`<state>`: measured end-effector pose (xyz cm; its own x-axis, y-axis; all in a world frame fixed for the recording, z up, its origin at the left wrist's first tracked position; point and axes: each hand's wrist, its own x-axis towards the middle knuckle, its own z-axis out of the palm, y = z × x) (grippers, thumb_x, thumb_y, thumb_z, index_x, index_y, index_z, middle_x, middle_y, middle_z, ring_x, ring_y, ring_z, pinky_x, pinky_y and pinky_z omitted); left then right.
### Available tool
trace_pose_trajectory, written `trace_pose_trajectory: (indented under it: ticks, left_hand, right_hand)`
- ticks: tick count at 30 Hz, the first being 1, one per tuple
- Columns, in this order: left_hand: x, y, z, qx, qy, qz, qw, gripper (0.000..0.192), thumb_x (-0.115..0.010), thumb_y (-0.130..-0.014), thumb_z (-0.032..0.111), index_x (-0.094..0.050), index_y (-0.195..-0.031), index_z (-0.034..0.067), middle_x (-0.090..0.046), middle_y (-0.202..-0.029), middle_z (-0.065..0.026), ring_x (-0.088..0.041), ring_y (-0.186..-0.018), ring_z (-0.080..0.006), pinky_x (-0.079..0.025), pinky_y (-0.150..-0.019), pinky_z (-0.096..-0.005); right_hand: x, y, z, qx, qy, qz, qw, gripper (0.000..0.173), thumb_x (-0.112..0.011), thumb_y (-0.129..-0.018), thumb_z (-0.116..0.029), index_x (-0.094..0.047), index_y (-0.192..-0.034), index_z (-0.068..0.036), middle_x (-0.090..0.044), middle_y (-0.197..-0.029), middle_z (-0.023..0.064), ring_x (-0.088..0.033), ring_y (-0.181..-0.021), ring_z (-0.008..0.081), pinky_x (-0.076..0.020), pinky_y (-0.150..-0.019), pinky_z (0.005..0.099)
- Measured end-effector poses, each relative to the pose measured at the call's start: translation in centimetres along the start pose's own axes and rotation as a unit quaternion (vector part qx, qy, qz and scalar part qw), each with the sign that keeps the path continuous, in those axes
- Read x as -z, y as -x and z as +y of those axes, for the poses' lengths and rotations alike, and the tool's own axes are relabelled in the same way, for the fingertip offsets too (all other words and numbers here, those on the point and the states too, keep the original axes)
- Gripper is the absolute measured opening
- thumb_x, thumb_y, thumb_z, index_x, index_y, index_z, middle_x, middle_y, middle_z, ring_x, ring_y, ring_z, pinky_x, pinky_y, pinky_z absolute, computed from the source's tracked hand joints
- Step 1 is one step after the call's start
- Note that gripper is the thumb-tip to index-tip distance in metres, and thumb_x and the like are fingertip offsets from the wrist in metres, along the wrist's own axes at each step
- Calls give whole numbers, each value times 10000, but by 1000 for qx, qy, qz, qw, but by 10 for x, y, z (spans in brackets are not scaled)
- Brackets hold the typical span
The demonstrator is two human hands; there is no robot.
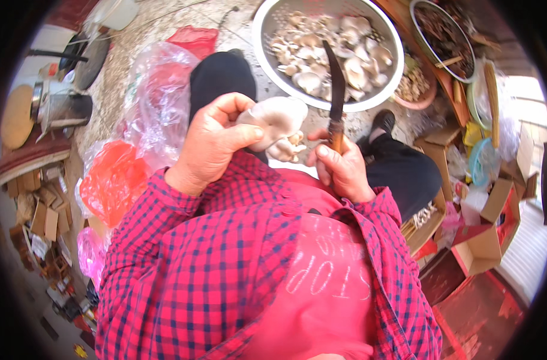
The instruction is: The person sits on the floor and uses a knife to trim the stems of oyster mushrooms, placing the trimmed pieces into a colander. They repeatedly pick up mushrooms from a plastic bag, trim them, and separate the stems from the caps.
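Between the thumb and fingers of my left hand point(215, 139) is a pale oyster mushroom cluster point(273, 121), with one broad cap and smaller caps below it. My right hand point(341, 166) grips a knife point(336, 85) by its wooden handle; its dark, curved blade points up and away from me. The blade stands apart from the held mushroom. Beyond both hands, a white-rimmed metal colander point(261, 54) holds many oyster mushrooms point(309, 67), and in this view the blade crosses in front of them.
Clear plastic bags point(161, 103) and a red plastic bag point(116, 180) lie at my left. To the right of the colander are a clay-coloured bowl point(429, 96) of small pieces and a metal basin point(415, 40) with dark contents. Cardboard boxes point(485, 247) crowd the right side.
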<state>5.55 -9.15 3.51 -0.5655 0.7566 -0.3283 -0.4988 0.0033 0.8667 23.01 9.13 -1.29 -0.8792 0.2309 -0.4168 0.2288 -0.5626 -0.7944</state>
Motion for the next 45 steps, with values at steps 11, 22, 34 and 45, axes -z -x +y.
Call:
trace_pose_trajectory:
  ticks: [11,22,34,45]
  left_hand:
    - [-57,-19,-40,55,-132,-61,988,296,-720,-829,60,-609,-1091,-21,-664,-961,-55,-635,-824,-102,-532,-740,-249]
    - [-53,-18,-43,36,-103,-60,992,387,-428,-745,-129,-616,-1076,-61,-668,-1001,-70,-630,-961,-136,-507,-875,-275]
    - [-34,-19,-45,-218,-529,-11,820,150,-540,-862,32,-646,-948,-30,-649,-803,-53,-618,-732,-147,-497,-696,-285]
    - [-39,-28,-49,201,-24,37,979,400,-491,-993,384,-586,-1177,42,-628,-1131,-102,-672,-909,-219,-571,-716,-361]
  right_hand:
    - [26,18,17,12,-86,19,996,363,-690,-885,-240,-550,-1125,-7,-648,-845,53,-441,-410,53,-321,-370,190]
    - [29,11,19,-10,-89,31,995,361,-709,-869,-246,-556,-1103,-17,-605,-743,25,-453,-422,41,-333,-376,181]
    - [33,9,20,27,-61,34,997,376,-729,-851,-229,-561,-1112,-17,-575,-705,9,-449,-437,47,-334,-388,194]
    - [33,14,21,146,140,49,978,443,-786,-810,-219,-576,-1150,-26,-649,-911,24,-583,-715,78,-485,-629,225]
